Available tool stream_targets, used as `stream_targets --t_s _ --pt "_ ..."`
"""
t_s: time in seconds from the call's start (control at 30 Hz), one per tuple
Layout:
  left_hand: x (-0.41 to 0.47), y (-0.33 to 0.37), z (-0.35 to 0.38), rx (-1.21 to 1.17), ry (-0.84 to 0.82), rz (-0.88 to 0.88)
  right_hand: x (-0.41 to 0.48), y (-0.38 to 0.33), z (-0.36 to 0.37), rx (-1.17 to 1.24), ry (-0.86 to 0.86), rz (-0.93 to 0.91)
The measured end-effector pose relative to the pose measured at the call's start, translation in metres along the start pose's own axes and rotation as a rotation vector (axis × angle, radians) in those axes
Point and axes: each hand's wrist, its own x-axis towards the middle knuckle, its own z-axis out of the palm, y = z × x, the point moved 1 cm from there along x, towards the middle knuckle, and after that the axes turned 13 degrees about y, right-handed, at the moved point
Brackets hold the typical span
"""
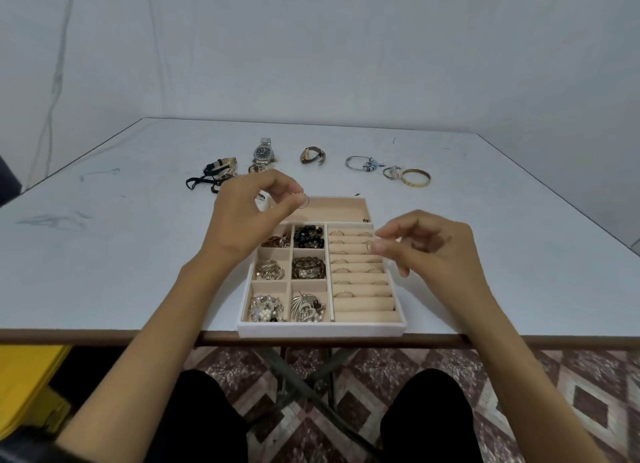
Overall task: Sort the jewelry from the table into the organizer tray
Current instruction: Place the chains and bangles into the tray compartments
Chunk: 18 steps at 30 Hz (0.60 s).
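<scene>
The cream organizer tray [322, 329] sits at the table's near edge. Its left small compartments hold beads, brooches and chains, and its right side has ring rolls [360, 289] with several rings tucked in. My left hand [246, 216] hovers over the tray's far left corner and pinches a thin ring [303, 199] between thumb and forefinger. My right hand [429, 251] is over the tray's right edge, its thumb and forefinger pinching a small ring [369, 246] at the upper ring rolls.
Farther back on the table lie a steel watch [263, 152], a brown-strap watch [312, 155], black-strapped pieces [211, 176], a silver bangle [360, 162] and a gold bangle [415, 177]. A yellow object [27, 379] sits under the table on the left.
</scene>
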Motion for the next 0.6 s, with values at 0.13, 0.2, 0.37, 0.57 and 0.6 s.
stream_targets --t_s 0.13,0.2,0.37,0.57,0.6 --pt "-0.001 -0.005 -0.001 0.035 0.006 0.007 -0.027 -0.004 -0.009 0.010 -0.004 -0.032" --pt "-0.001 -0.007 -0.002 0.046 0.003 0.008 -0.034 -0.003 -0.012 -0.025 -0.032 -0.045" --pt "-0.001 -0.009 -0.002 0.058 -0.003 0.017 -0.040 0.003 -0.013 -0.094 -0.115 -0.089" --pt "0.000 -0.009 -0.002 0.064 -0.013 0.028 -0.037 0.007 -0.015 -0.094 -0.166 -0.147" --pt "0.000 -0.009 -0.002 0.060 -0.015 0.028 -0.037 0.008 -0.015 -0.086 -0.168 -0.159"
